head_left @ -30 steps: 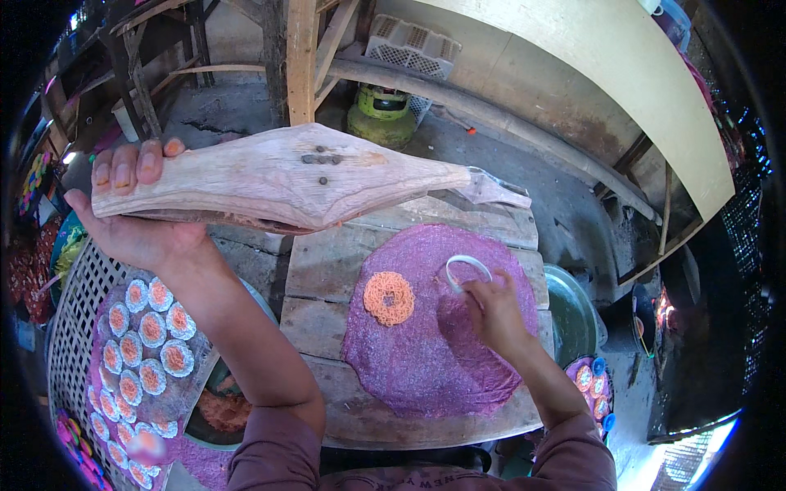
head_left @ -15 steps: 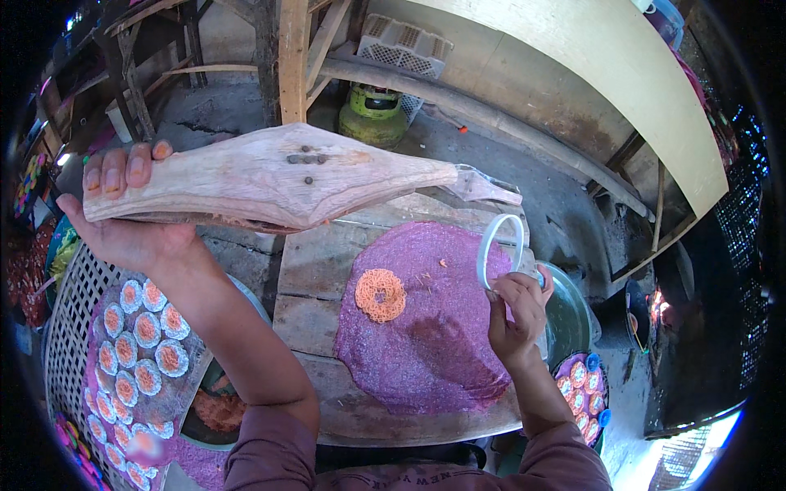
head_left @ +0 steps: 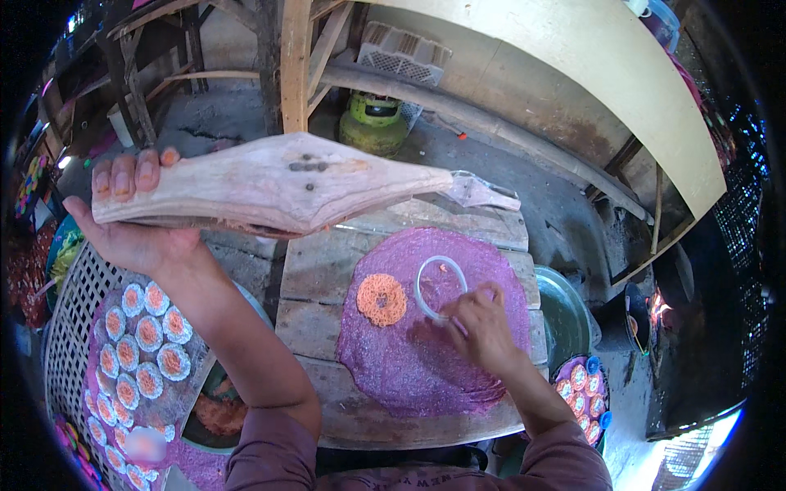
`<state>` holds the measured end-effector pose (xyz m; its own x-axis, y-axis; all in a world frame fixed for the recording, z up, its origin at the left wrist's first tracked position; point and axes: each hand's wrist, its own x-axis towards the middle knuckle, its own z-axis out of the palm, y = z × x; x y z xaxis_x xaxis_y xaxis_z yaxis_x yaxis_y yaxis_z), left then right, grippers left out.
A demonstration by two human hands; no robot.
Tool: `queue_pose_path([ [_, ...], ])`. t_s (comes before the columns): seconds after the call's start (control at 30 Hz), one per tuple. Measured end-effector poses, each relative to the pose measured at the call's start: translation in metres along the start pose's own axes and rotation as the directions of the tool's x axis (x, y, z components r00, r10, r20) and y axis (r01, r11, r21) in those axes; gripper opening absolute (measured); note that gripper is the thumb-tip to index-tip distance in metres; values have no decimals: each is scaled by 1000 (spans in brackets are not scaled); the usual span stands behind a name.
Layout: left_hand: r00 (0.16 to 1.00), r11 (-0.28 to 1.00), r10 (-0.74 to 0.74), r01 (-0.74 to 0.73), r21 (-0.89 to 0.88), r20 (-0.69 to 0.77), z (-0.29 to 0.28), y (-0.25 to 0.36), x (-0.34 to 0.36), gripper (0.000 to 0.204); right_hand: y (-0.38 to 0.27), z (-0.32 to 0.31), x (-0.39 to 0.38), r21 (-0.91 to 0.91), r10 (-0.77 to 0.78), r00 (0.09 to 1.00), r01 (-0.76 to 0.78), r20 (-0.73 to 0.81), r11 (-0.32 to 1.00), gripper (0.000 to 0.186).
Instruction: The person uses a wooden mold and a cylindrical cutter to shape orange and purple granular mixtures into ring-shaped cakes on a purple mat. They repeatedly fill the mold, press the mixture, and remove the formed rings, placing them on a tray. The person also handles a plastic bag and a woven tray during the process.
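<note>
My left hand (head_left: 135,209) grips the broad left end of a pale wooden press (head_left: 303,176), held level above the far side of the table. Dark nail heads mark its middle, and orange dough clings to its underside. A clear wrap covers its narrow right end. My right hand (head_left: 483,327) pinches the near edge of a thin white plastic ring (head_left: 419,288), held low over a purple cloth (head_left: 442,376). Left of the ring on the cloth lies a round of orange dough strands (head_left: 381,300), with a small hole in its middle. A few orange scraps show inside the ring.
The cloth lies on a plank table (head_left: 327,393). At left, a woven tray (head_left: 70,327) bears several white-and-orange rounds beside a bowl of orange dough (head_left: 221,413). A green basin (head_left: 565,315) and more rounds (head_left: 580,380) stand right. A green gas cylinder (head_left: 372,123) sits beyond.
My right hand has moved left with the ring, from the cloth's right edge to near its middle, and the ring has tilted flatter. The press stays held up, shifted slightly.
</note>
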<state>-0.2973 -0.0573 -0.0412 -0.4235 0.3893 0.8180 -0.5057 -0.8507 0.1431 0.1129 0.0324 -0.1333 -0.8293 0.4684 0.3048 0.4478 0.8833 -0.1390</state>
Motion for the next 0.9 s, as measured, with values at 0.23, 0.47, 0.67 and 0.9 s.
queue_pose_path([
  [0.23, 999, 1000, -22, 22, 2, 29, -3, 3, 2, 39, -50, 19, -41, 306, -219, 939, 134, 264, 943, 27],
  [0.47, 999, 999, -24, 23, 23, 43, 1, 1, 2, 41, 4, 9, -21, 293, 114, 992, -122, 45, 948, 33],
  [0.67, 999, 999, -22, 21, 30, 50, 4, 4, 2, 47, 43, 45, 32, 113, 281, 949, -267, -140, 957, 34],
  [0.9, 1000, 1000, 1, -2, 14, 15, 5, 4, -1, 49, 19, 37, 37, 402, 279, 960, -251, -13, 881, 44],
])
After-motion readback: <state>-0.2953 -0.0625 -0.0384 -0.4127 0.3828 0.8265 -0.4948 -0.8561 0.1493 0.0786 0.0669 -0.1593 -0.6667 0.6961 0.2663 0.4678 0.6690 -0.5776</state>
